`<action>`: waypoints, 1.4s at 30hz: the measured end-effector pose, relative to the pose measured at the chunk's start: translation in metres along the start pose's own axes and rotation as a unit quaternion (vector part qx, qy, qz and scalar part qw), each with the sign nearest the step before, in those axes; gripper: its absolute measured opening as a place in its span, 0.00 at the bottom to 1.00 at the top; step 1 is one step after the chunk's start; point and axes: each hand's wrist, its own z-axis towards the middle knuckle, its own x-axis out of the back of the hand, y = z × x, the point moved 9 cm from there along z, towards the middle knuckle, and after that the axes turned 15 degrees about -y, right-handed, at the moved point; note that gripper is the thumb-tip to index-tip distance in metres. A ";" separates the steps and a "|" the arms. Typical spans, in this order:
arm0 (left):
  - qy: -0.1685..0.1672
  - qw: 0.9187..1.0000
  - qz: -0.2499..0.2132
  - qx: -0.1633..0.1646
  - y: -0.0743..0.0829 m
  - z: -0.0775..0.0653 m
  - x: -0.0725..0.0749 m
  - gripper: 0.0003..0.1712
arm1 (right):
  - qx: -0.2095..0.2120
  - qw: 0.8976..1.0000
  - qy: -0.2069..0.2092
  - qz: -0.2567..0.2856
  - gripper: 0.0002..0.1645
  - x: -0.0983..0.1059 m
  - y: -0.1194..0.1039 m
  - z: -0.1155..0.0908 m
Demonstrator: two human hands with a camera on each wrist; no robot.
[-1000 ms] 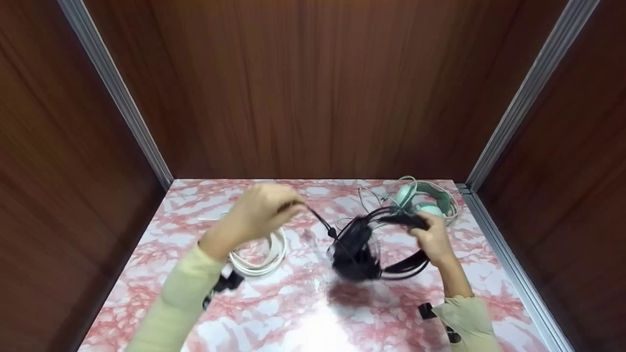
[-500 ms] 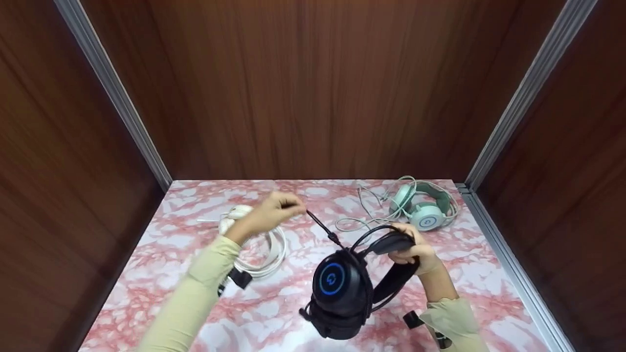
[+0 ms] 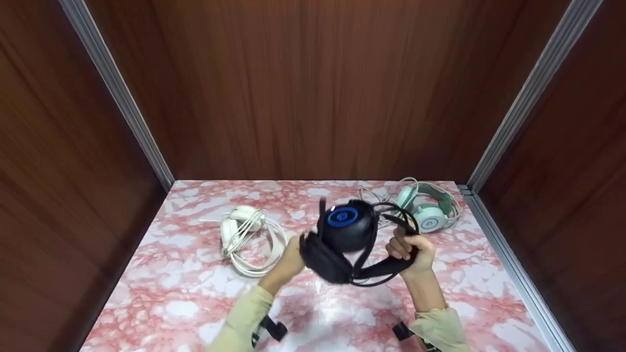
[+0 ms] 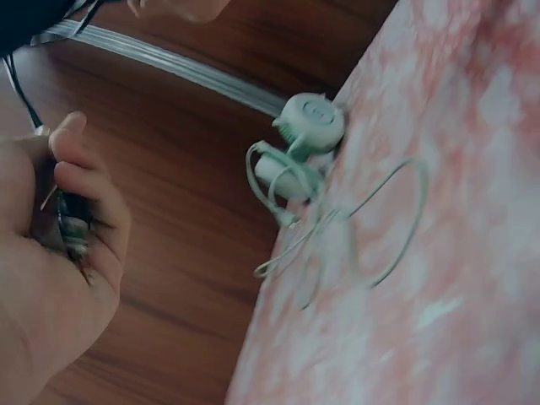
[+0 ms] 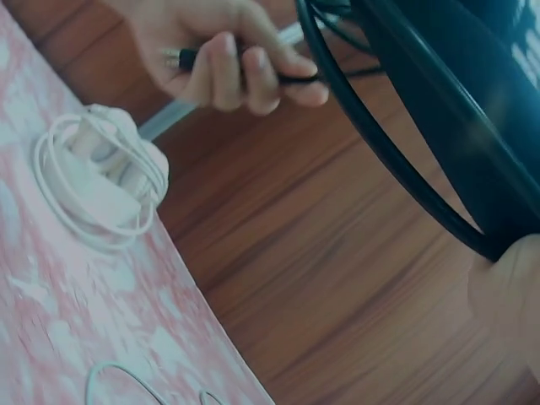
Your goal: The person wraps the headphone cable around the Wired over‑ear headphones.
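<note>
A black over-ear headset [image 3: 348,234] with a blue ring logo is held above the table in the head view. My right hand [image 3: 415,252] grips its headband, fingers wrapped round the band. On the other side, my left hand [image 3: 291,260] is partly behind an ear cup in that view. The left wrist view shows that hand [image 4: 63,245] curled round the headset's cable plug [image 4: 74,221]. Its metal tip [image 5: 173,58] sticks out past the fingers in the right wrist view, and the black cable runs from there towards the headset.
White headphones [image 3: 240,214] with a coiled cable lie on the table at left. Mint-green headphones [image 3: 429,218] with a loose cable lie at the back right. The red-and-white marbled table [image 3: 181,308] is enclosed by brown wood-grain panels [image 3: 313,93] with metal corner rails.
The headset has swung up and turned, its logo cup now facing upward. My left hand has come down and nearer to the headset, uncovering the white headphones. My right hand keeps gripping the headband.
</note>
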 end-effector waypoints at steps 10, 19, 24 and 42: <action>0.086 0.994 -0.039 0.063 -0.014 -0.026 -0.021 0.19 | 0.052 0.975 0.205 -0.070 0.15 0.027 -0.002 -0.026; 0.177 0.980 0.005 0.094 -0.047 -0.034 -0.018 0.15 | 0.070 0.915 0.375 -0.134 0.21 0.045 0.005 -0.062; 0.205 0.970 0.056 0.115 -0.046 -0.036 -0.017 0.14 | 0.082 0.883 0.437 -0.152 0.23 0.049 0.014 -0.080; 0.284 0.891 0.291 0.200 -0.037 -0.044 -0.006 0.23 | 0.116 0.814 0.476 -0.312 0.13 0.038 0.063 -0.113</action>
